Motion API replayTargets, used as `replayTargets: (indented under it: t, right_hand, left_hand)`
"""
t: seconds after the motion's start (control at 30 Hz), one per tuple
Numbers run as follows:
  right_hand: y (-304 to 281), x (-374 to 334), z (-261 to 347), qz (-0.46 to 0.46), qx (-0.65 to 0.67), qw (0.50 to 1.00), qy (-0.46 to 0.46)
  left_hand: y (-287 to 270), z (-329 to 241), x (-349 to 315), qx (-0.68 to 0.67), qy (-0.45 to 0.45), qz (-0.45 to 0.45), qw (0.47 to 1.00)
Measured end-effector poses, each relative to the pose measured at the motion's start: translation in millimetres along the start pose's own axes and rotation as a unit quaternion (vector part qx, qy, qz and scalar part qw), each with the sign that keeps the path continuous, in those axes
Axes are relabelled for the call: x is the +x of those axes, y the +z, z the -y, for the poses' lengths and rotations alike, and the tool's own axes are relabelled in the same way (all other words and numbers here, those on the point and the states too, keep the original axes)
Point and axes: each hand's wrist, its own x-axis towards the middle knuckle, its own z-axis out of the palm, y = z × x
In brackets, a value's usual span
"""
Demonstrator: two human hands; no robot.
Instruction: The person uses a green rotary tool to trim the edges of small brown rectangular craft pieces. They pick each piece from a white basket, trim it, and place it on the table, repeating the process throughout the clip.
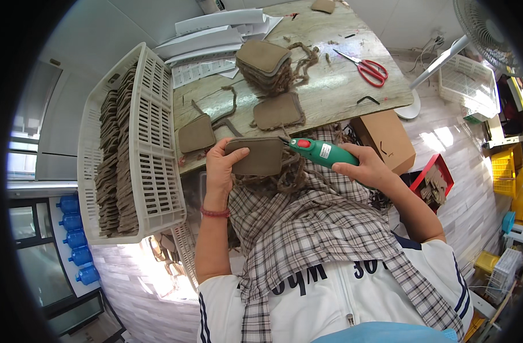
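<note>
Pad [256,159], just before the table [327,80], is pinched between thumb and fingers of the left hand [220,167]; the right hand [364,166] curls round a green cutter [325,153] at its corner. Trimming seems in hand; next calls for steady guiding.

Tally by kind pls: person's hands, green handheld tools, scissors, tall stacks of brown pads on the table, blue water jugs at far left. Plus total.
Hands: 2 (left hand, right hand)
Green handheld tool: 1
Scissors: 1
Tall stack of brown pads: 1
Blue water jugs: 5
Total: 10
</note>
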Motion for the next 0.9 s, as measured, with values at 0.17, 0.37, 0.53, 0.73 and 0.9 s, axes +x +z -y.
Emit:
replayTargets:
  t: [0.17,0.37,0.53,0.73,0.9]
  right_hand:
    - [5,5,-9,0.011,-0.027,0.999,-0.04]
    - [0,3,-1,0.031,-0.081,0.994,-0.059]
    - [2,3,-3,0.034,-0.112,0.99,-0.076]
    - [11,7,-1,0.018,-0.124,0.988,-0.091]
    - [17,15,7,0.041,-0.112,0.99,-0.078]
  left_hand:
    - [-2,1,-2,-0.029,-0.008,-0.015,0.999]
    - [-3,-4,-5,0.018,-0.03,0.015,0.999]
    - [-3,-3,-4,0.057,-0.05,0.036,0.997]
    - [4,1,-4,0.085,-0.085,0.087,0.989]
    - [3,2,0,0.103,-0.126,0.121,0.979]
